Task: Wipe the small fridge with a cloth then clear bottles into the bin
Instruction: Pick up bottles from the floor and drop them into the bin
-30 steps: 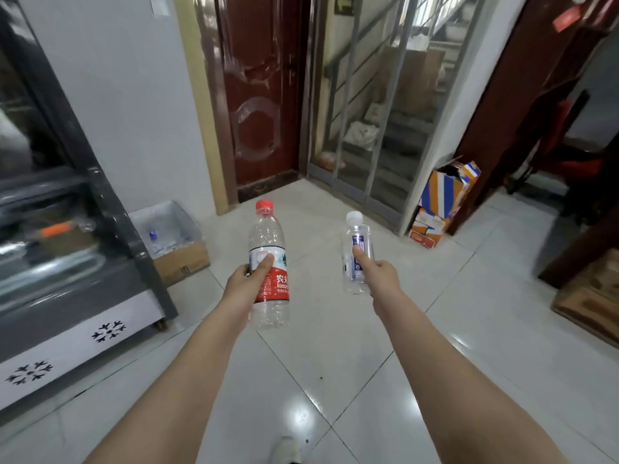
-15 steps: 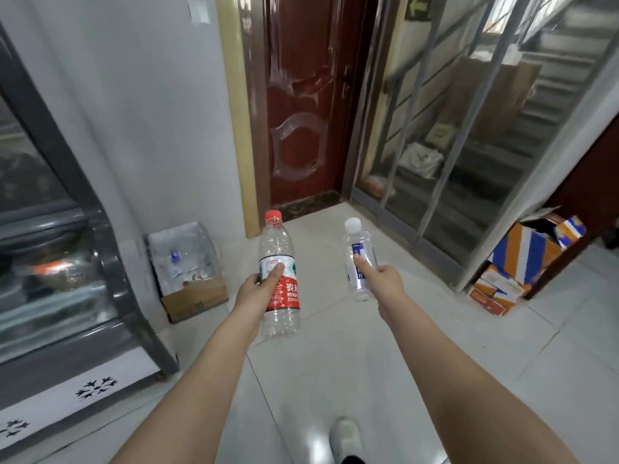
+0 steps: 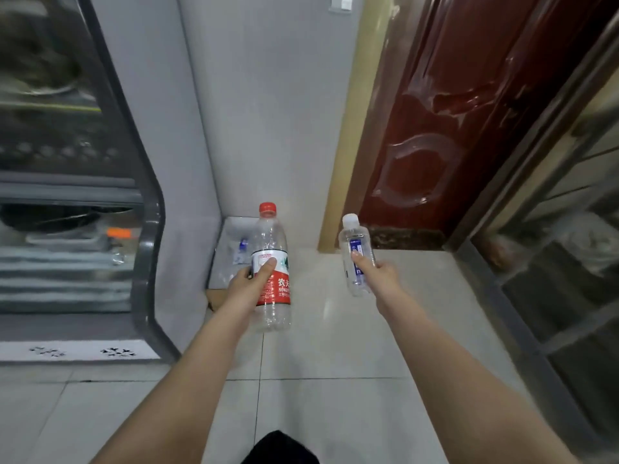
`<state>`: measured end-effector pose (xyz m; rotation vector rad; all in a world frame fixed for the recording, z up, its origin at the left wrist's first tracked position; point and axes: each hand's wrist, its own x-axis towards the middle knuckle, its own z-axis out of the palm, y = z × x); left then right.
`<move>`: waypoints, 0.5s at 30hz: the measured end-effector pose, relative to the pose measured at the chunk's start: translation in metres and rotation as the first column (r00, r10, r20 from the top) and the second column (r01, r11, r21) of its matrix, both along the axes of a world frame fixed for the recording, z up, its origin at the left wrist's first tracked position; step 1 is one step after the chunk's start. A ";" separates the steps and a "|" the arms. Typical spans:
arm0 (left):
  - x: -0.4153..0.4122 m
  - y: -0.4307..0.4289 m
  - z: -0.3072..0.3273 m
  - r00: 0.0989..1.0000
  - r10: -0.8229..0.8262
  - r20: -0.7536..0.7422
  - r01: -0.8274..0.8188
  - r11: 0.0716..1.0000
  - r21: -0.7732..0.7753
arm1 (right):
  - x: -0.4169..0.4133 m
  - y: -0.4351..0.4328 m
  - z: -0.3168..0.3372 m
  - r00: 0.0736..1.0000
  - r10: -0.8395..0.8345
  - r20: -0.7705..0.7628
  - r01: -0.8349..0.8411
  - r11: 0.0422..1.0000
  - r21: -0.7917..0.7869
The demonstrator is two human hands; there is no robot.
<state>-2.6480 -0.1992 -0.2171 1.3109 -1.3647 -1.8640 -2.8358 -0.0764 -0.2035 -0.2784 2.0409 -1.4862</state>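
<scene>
Left grip [image 3: 247, 285] holding tall bottle [image 3: 270, 234], right grip [image 3: 379, 276] small bottle [image 3: 352, 236], bin [image 3: 223, 259] beyond

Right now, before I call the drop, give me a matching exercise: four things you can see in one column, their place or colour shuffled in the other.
Things:
1. red-capped bottle
2. white-capped bottle
3. bin
4. door

Place or colour:
A. on the floor against the wall
B. gripped by the left hand
C. dark red
D. gripped by the right hand

Pairs: 1-B, 2-D, 3-A, 4-C.
</scene>
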 end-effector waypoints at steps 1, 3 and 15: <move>-0.008 -0.013 -0.002 1.000 0.031 -0.003 -0.031 0.999 0.011 | -0.011 -0.019 -0.005 1.000 0.021 0.012 -0.021 1.000 -0.003; -0.027 -0.043 -0.010 0.997 0.074 -0.011 -0.074 0.997 0.037 | -0.032 -0.057 -0.015 0.998 0.054 0.039 -0.054 0.999 0.007; -0.133 -0.239 -0.031 0.977 0.208 0.049 -0.211 0.973 0.088 | -0.148 -0.308 -0.044 0.963 0.251 0.094 -0.262 0.957 0.124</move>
